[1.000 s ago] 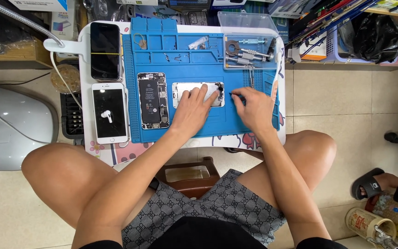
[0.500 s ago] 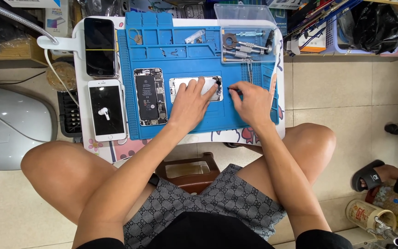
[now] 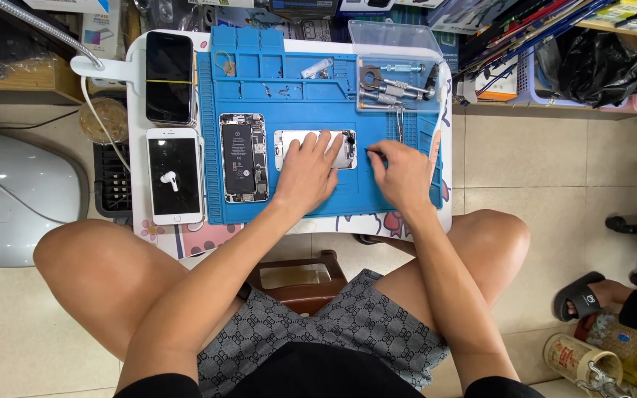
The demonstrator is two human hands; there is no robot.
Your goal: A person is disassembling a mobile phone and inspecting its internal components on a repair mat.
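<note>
Left hand (image 3: 305, 171) lies flat, fingers spread, on an opened phone part (image 3: 315, 149) — right hand (image 3: 404, 172) pinches a thin tool (image 3: 369, 152) beside it on the blue mat (image 3: 289, 81).

Bare blue mat (image 3: 289, 92) lies open above the opened phone (image 3: 243, 157) and the phone panel (image 3: 289, 144), and a narrow strip stays free below the right hand (image 3: 401, 173). The tool tray (image 3: 396, 74) blocks the far right corner. Two phones (image 3: 173, 125) crowd the surface's left edge, with a lamp arm (image 3: 46, 29) behind.
</note>
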